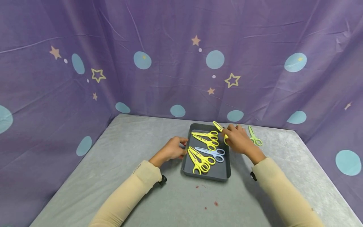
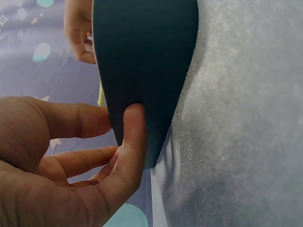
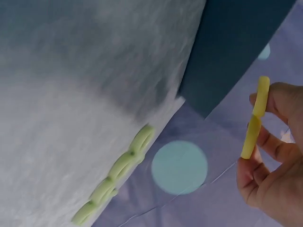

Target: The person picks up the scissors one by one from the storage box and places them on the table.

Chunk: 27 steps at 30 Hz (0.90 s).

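Observation:
A dark grey tray (image 1: 208, 178) stands on the table. Several yellow scissors (image 1: 209, 146) and one pair of blue scissors (image 1: 218, 154) lie in it. At the tray's left wall, my left hand (image 1: 172, 148) holds the rim; in the left wrist view one finger (image 2: 134, 127) presses the outer wall. My right hand (image 1: 238, 138) grips another pair of yellow scissors (image 1: 217, 126) by the handles, above the tray's far right part, blades pointing up and away. Green scissors (image 1: 256, 139) lie right of the tray; the right wrist view shows several green handle loops (image 3: 120, 165).
A grey cloth (image 1: 147, 135) covers the table, with small red marks (image 1: 216, 203) in front of the tray. Behind and at the sides hangs a purple curtain (image 1: 175, 78) with stars and blue spots.

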Available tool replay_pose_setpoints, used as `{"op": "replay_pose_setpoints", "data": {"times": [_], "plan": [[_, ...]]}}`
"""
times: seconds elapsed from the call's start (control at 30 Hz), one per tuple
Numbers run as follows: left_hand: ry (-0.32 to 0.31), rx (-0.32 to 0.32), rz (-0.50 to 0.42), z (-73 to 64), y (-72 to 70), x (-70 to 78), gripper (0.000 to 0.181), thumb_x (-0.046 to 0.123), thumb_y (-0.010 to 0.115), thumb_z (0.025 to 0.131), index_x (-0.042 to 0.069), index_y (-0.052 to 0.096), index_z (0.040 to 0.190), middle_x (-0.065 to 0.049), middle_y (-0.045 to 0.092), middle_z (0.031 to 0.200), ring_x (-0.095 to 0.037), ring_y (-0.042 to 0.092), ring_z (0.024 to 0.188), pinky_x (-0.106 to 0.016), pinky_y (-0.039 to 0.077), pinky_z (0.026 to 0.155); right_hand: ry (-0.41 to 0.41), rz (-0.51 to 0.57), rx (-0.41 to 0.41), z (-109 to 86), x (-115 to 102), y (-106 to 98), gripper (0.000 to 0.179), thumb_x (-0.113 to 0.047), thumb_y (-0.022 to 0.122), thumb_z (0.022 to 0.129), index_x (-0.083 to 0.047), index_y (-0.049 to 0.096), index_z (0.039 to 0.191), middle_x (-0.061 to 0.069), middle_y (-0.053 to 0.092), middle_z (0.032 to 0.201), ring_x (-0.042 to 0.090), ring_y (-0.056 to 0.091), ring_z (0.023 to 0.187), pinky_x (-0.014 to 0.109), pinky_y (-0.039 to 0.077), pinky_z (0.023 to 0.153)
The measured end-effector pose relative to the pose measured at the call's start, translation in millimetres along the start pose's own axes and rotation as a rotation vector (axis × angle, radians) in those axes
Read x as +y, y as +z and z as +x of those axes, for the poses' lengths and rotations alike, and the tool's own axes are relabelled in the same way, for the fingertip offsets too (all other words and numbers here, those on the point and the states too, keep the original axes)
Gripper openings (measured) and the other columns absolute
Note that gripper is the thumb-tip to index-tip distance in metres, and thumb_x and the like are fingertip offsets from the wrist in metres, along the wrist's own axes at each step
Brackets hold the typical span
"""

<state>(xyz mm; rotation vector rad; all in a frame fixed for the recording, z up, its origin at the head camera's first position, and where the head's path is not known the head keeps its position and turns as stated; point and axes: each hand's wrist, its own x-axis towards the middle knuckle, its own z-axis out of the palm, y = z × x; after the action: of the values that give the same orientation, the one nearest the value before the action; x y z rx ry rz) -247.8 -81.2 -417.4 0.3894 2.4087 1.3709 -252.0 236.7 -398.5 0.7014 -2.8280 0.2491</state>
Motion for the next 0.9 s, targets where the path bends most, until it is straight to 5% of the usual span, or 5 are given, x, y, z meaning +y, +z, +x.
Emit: {"op": "replay_pose_setpoints", "data": {"times": [0.37, 0.9], "plan": [[-0.001, 0.001, 0.005, 1.3, 0.0, -1.0, 0.062, -0.007, 0.068, 0.093, -0.001, 0.048, 0.151, -0.019, 0.057, 0.132, -0.022, 0.069, 0.07, -0.035, 0.063, 0.064, 0.167, 0.039, 0.106, -17.1, 42.4, -4.8, 0.026, 0.003, 0.069, 0.087, -0.007, 0.069, 0.11, 0.022, 0.056, 0.104, 0.045, 0.044, 0.089, 0.054, 0.038, 0.068], [-0.009, -0.003, 0.006, -0.7, -0.6, 1.3, 0.062, -0.006, 0.067, 0.093, 0.0, 0.047, 0.152, -0.019, 0.056, 0.133, -0.022, 0.068, 0.073, -0.038, 0.063, 0.067, 0.502, 0.115, 0.043, -31.0, 95.7, -18.9, 0.028, -0.001, 0.056, 0.094, 0.002, 0.059, 0.122, 0.038, 0.044, 0.12, 0.069, 0.034, 0.106, 0.078, 0.036, 0.079]]}}
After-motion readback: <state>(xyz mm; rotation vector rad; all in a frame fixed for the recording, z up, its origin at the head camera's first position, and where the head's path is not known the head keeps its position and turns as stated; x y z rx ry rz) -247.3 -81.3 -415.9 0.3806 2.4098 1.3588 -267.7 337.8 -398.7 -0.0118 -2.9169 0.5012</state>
